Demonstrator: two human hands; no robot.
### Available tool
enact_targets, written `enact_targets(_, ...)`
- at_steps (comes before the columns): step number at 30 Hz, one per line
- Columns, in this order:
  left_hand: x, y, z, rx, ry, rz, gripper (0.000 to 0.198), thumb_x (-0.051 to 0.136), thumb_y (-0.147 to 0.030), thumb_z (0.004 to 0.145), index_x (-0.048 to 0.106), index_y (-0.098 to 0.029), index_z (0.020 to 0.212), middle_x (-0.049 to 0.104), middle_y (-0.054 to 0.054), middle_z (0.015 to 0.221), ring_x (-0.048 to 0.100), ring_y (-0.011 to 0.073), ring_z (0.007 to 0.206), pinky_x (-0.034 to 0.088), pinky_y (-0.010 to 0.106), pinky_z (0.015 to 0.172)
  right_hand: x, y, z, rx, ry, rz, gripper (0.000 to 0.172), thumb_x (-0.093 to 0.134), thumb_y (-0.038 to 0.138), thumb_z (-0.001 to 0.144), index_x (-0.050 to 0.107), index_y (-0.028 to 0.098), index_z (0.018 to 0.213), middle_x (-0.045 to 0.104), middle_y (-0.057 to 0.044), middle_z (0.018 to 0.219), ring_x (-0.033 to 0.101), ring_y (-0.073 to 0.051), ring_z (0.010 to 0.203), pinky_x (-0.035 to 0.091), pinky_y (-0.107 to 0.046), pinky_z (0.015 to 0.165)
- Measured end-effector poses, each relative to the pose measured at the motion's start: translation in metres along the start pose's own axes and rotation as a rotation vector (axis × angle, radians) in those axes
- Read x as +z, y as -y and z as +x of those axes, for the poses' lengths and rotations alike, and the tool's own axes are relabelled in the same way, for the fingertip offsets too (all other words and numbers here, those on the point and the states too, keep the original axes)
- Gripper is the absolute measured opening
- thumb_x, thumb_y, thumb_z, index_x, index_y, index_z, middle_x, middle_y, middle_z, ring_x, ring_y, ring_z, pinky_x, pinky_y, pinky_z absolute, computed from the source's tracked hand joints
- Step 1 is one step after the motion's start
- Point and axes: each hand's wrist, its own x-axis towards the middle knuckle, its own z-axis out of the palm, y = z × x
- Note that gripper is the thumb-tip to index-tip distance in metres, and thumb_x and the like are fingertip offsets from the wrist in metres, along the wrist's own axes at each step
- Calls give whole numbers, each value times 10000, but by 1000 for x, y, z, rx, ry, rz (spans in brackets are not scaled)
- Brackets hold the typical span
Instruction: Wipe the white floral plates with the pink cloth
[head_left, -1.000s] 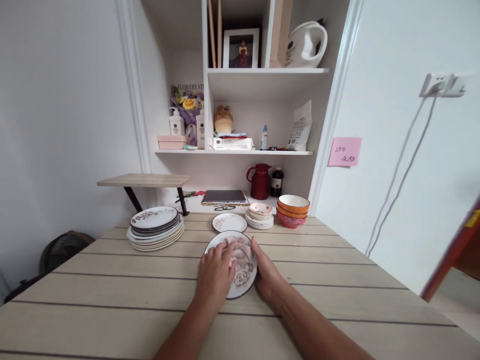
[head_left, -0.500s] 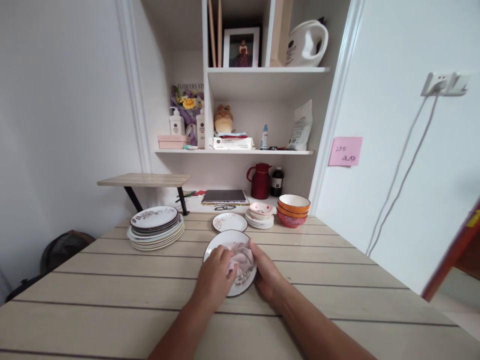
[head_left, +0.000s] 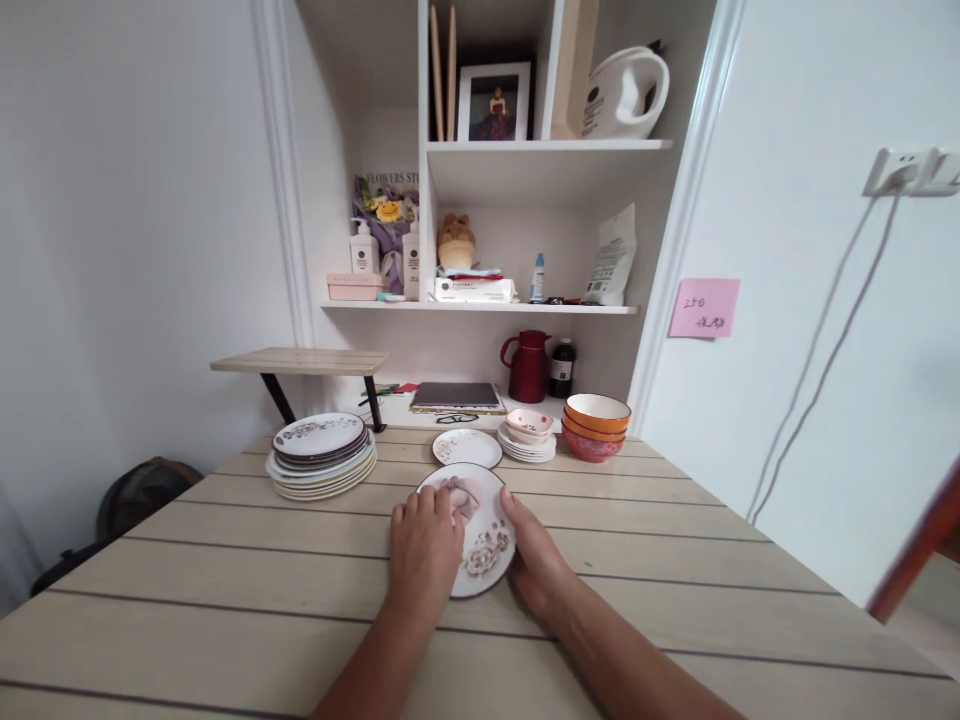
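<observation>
A white plate with a dark rim and a flower pattern (head_left: 484,555) lies flat on the wooden table (head_left: 675,580). My left hand (head_left: 424,545) rests on its left half, fingers pressed down over a pink cloth (head_left: 459,493) that peeks out beyond the fingertips. My right hand (head_left: 534,562) lies against the plate's right rim, thumb along the edge, holding it steady.
A stack of several plates (head_left: 321,455) sits at the far left of the table. A small plate (head_left: 466,447), a pile of saucers with a pink dish (head_left: 528,437) and stacked orange and red bowls (head_left: 595,425) stand behind. Shelves with a red jug (head_left: 527,366) rise beyond.
My left hand has slid the pink cloth from the plate's centre towards its far left edge, uncovering the flower pattern. The view has shifted slightly.
</observation>
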Motion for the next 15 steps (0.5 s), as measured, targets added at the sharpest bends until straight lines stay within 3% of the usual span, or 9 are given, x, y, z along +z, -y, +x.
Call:
enact_targets(3, 2, -1, -2, 25, 75, -22, 198, 505, -253, 872, 651, -187, 988, 605, 75, 947, 551, 253, 945, 418, 393, 809, -7, 1, 8, 34, -162, 100, 480, 583, 476, 844, 567, 184, 1225, 725, -98, 1077, 685, -239, 933, 525, -387, 834)
enact_targets(5, 5, -2, -4, 86, 126, -61, 186, 504, -249, 870, 651, -186, 965, 603, 69, 942, 552, 241, 939, 423, 375, 804, -10, 2, 11, 24, -199, 162, 466, 580, 428, 858, 531, 200, 1261, 723, -88, 1081, 692, -227, 889, 541, -373, 781)
enact_targets(9, 11, -2, -8, 158, 172, -162, 266, 457, -214, 888, 626, -183, 1091, 596, 72, 999, 545, 224, 955, 432, 357, 825, -11, 3, 13, 14, -189, 196, 453, 574, 396, 869, 500, 233, 1284, 715, -75, 1095, 695, -212, 831, 550, -353, 705)
enact_targets(12, 13, 0, -9, 191, 167, -241, 415, 465, -167, 872, 542, -239, 1274, 568, 63, 1097, 529, 207, 1005, 428, 346, 878, -9, 4, 10, 14, -160, 150, 428, 584, 389, 863, 508, 246, 1260, 717, -61, 1076, 693, -203, 827, 546, -337, 690)
enact_targets(15, 13, 0, -9, 223, 144, -260, 507, 489, -137, 850, 505, -302, 1329, 534, 59, 1170, 509, 209, 1044, 426, 356, 907, -5, 5, 7, 22, -144, 98, 404, 598, 402, 849, 529, 241, 1214, 732, -47, 984, 689, -202, 776, 541, -337, 677)
